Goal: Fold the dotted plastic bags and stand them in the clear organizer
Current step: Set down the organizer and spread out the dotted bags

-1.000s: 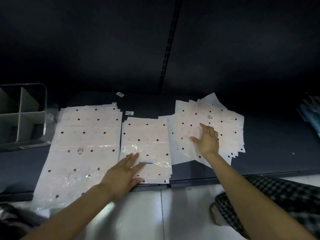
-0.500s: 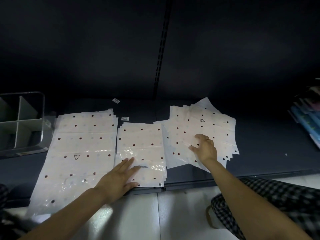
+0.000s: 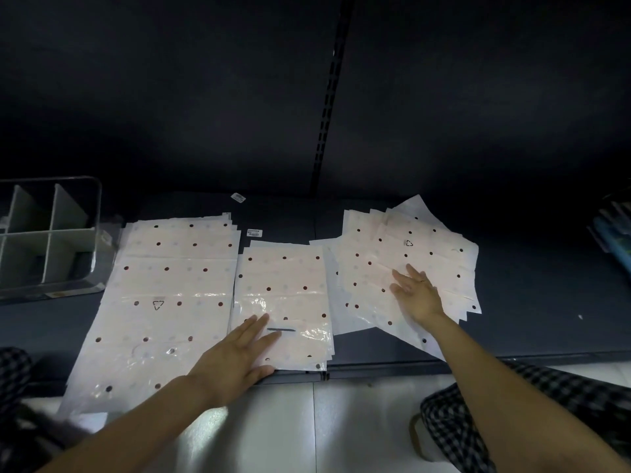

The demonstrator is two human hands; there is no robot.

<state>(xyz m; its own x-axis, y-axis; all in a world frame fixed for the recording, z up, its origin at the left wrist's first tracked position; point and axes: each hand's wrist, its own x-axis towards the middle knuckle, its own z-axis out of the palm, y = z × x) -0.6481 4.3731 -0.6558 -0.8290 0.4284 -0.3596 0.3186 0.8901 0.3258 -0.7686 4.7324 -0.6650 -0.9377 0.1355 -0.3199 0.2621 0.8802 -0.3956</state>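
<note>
Three piles of white dotted plastic bags lie on a dark shelf: a large flat pile (image 3: pixel 164 302) at the left, a smaller stack (image 3: pixel 290 281) in the middle, and a loose fanned pile (image 3: pixel 403 247) at the right. My left hand (image 3: pixel 235 360) rests flat on the near left corner of the middle stack, fingers straight. Fingers spread, my right hand (image 3: pixel 415 291) presses on the near part of the right pile. The clear organizer (image 3: pixel 92 213) with grey dividers stands at the far left of the shelf.
Two small price labels (image 3: pixel 254 232) lie on the shelf behind the middle stack. Blue packaged goods (image 3: pixel 614 230) sit at the far right. A dark back panel rises behind the shelf. White floor tiles (image 3: pixel 307 428) and checked trouser legs are below the shelf's front edge.
My right hand slid toward me on the right pile, then spread flat again. My left hand stays on the middle stack.
</note>
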